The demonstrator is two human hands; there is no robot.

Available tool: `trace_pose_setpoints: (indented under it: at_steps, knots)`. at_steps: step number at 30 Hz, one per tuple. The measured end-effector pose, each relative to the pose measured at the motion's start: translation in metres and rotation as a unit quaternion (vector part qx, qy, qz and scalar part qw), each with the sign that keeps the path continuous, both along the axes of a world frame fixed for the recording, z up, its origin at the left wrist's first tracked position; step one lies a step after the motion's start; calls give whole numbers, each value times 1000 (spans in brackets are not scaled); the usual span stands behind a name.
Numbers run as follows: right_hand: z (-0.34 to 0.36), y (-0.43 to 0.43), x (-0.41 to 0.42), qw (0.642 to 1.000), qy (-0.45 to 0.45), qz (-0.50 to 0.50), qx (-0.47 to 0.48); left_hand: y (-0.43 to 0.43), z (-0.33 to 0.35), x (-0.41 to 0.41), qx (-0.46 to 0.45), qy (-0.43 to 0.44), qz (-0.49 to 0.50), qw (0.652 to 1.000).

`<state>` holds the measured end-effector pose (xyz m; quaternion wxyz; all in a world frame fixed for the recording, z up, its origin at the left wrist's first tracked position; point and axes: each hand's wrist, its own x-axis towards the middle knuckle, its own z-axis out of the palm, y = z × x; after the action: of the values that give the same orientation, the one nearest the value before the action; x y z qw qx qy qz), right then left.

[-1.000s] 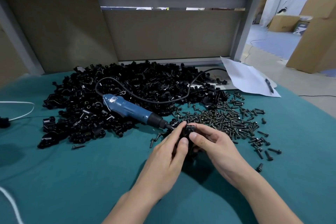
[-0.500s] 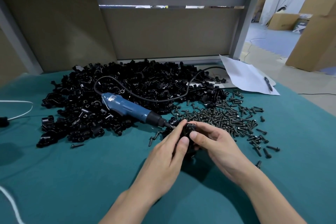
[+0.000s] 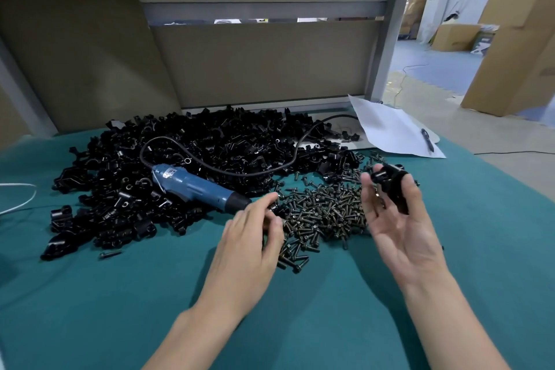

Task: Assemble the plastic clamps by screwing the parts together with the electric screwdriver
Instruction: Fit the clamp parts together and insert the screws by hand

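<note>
The electric screwdriver [image 3: 195, 186] lies on the teal table [image 3: 120, 294], its long axis slanting from far left to near right; its bit points right, toward the left hand [image 3: 252, 243], and its rear rests on the heap of black clamp parts [image 3: 210, 144]. That hand hovers palm down at the edge of the screws [image 3: 324, 213], fingers curled; whether they pinch anything cannot be told. The right hand [image 3: 399, 228], palm up, grips a black clamp [image 3: 390, 186] between thumb and fingers above the screws.
</note>
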<state>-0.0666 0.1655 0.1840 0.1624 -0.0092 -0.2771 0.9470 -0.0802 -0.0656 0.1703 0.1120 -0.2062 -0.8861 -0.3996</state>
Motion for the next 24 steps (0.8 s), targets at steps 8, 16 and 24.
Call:
trace_pose_setpoints:
  at_steps: [8, 16, 24]
  knots:
    - [0, 1, -2, 999, -23, 2, -48, 43, 28, -55, -280, 44, -8, 959]
    - [0, -2, -3, 997, -45, 5, -59, 88, 33, -91, -396, -41, -22, 917]
    - [-3, -9, -4, 992, -54, 38, 105, 52, 44, -58, -34, -73, -79, 994]
